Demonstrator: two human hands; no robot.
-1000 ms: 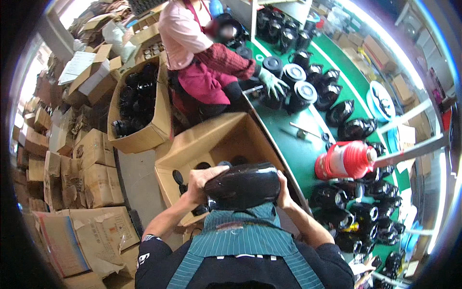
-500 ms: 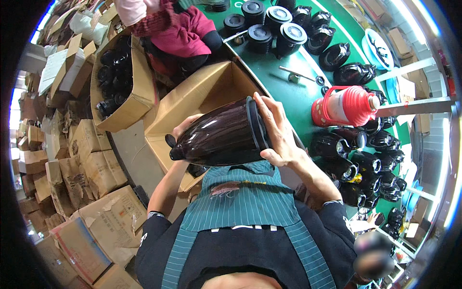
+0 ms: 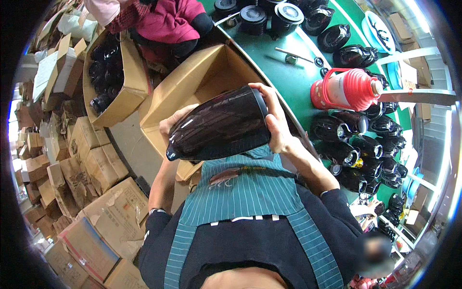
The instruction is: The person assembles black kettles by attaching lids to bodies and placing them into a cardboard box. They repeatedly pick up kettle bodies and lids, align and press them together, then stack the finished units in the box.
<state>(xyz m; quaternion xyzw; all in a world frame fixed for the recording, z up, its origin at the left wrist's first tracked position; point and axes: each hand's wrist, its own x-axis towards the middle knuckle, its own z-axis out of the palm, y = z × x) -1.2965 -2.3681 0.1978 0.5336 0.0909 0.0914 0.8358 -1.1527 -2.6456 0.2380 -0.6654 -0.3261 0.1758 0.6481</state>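
A glossy black vacuum jug (image 3: 221, 125) lies on its side between my two hands, above the lap of my striped apron (image 3: 245, 188). My left hand (image 3: 175, 120) is closed round its narrow spout end, with the fingers partly hidden behind the body. My right hand (image 3: 274, 118) grips the wide base end, thumb on the near side and fingers over the far rim. Just beyond the jug stands an open cardboard box (image 3: 178, 91), whose bottom is mostly hidden.
A green workbench (image 3: 288, 79) at right bears a red-and-white flask (image 3: 344, 90), a metal rod tool (image 3: 294, 57), and several black jugs (image 3: 339, 151) and lids. Another box (image 3: 134, 96) holds black parts. Cardboard piles (image 3: 103, 221) fill the left; a person in pink (image 3: 178, 21) sits ahead.
The jug has been rolled about its length in my hands; the small lever at its spout end no longer shows. The base end has risen slightly, and the view has shifted a little.
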